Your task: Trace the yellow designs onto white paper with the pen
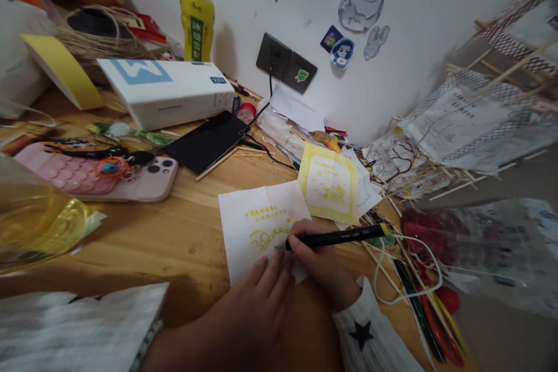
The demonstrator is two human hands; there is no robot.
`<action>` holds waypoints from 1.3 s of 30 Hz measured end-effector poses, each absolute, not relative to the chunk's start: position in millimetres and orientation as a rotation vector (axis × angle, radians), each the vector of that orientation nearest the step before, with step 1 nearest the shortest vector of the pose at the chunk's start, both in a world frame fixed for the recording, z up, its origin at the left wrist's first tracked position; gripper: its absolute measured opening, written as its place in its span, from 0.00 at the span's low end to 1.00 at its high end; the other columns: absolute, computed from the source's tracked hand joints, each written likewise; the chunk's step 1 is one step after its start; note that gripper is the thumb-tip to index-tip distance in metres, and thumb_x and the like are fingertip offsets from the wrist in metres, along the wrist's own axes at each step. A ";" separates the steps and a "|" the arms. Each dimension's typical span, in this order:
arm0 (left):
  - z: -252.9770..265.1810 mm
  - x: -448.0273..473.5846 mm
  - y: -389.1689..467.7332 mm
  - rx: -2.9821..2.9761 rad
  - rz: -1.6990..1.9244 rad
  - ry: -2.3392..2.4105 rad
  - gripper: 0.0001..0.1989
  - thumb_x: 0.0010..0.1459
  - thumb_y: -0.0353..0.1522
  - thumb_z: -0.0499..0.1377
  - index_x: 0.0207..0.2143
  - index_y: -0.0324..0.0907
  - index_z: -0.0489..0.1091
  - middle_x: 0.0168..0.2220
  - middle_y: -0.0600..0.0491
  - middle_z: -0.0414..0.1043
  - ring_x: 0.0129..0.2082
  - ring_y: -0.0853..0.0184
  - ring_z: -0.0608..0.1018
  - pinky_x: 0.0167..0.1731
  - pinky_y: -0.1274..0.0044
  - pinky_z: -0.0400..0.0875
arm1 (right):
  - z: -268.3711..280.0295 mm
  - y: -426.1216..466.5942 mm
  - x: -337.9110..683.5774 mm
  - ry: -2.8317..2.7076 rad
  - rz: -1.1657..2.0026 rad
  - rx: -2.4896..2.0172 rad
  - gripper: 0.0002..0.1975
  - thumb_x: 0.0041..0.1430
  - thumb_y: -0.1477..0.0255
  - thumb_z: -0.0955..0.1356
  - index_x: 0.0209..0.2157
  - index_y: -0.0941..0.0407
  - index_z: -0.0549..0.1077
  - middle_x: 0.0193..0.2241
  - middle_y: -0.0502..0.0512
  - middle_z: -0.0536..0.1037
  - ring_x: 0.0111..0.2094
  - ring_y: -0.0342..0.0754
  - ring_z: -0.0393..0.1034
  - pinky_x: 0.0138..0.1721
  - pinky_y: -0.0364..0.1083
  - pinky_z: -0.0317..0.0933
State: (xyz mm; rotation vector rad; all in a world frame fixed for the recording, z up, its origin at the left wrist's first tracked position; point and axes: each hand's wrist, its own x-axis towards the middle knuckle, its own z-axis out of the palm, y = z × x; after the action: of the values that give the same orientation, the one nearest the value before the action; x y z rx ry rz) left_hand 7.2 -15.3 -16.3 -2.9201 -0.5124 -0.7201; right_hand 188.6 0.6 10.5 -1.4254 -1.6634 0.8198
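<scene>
On my head feed: white paper (235,212) lies mid-frame on the table (196,232), yellow writing and a line drawing on it. Black marker (337,237) is in the right hand (320,261), fingers closed round the barrel near the tip. Long axis runs almost level across the frame, yellow-ended butt to the right, tip pointing left at the drawing's lower edge. Can't tell if the tip touches. Right hand is the nearer one to the drawing's right end; left hand (257,302) lies flat, grasping nothing, fingertips on the paper just below the tip. Yellow-bordered sheet (329,186) meets the paper's upper right corner. Further out: black tablet (209,140) above, pink phone (163,185) at left, white box (174,96) upper left.
</scene>
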 end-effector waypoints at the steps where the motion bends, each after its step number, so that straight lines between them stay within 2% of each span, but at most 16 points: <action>1: -16.1 7.1 -15.5 -2.926 -0.710 -0.510 0.23 0.60 0.40 0.56 0.48 0.31 0.75 0.52 0.37 0.72 0.52 0.50 0.71 0.53 0.63 0.55 | 10.4 0.6 188.5 -1.665 0.825 -1.425 0.08 0.56 0.73 0.65 0.23 0.54 0.69 0.21 0.47 0.69 0.25 0.43 0.64 0.27 0.42 0.59; 11: -14.2 6.9 -15.9 -2.910 -0.731 -0.510 0.23 0.58 0.41 0.57 0.47 0.32 0.75 0.51 0.37 0.73 0.52 0.50 0.72 0.52 0.63 0.56 | 10.1 1.0 185.8 -1.638 0.747 -1.457 0.07 0.56 0.72 0.65 0.24 0.54 0.69 0.22 0.47 0.69 0.25 0.43 0.64 0.28 0.42 0.60; 17: -15.8 7.6 -16.5 -2.923 -0.685 -0.477 0.22 0.61 0.41 0.55 0.47 0.32 0.75 0.50 0.36 0.73 0.52 0.49 0.72 0.51 0.61 0.56 | 13.8 3.0 182.8 -1.606 0.681 -1.469 0.08 0.55 0.73 0.65 0.23 0.54 0.68 0.21 0.47 0.70 0.25 0.43 0.64 0.28 0.42 0.61; 30: -10.9 4.5 -16.0 -2.907 -0.743 -0.487 0.22 0.58 0.42 0.58 0.46 0.33 0.76 0.50 0.38 0.74 0.51 0.50 0.72 0.51 0.63 0.57 | 9.9 4.9 185.5 -1.568 0.546 -1.495 0.08 0.55 0.74 0.65 0.22 0.54 0.69 0.20 0.46 0.70 0.24 0.43 0.65 0.29 0.42 0.60; 39: -13.0 7.0 -16.4 -2.914 -0.728 -0.504 0.20 0.60 0.39 0.55 0.46 0.34 0.75 0.51 0.40 0.74 0.51 0.52 0.72 0.50 0.64 0.58 | 9.1 5.3 187.9 -1.531 0.552 -1.510 0.10 0.54 0.73 0.65 0.20 0.55 0.67 0.19 0.46 0.68 0.24 0.43 0.63 0.27 0.42 0.58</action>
State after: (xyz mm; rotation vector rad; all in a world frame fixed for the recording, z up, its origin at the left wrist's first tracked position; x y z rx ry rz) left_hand 7.0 -16.4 -13.0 -2.9139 -0.5042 -0.7280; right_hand 187.9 5.3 9.1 -1.5101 -1.5305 0.5516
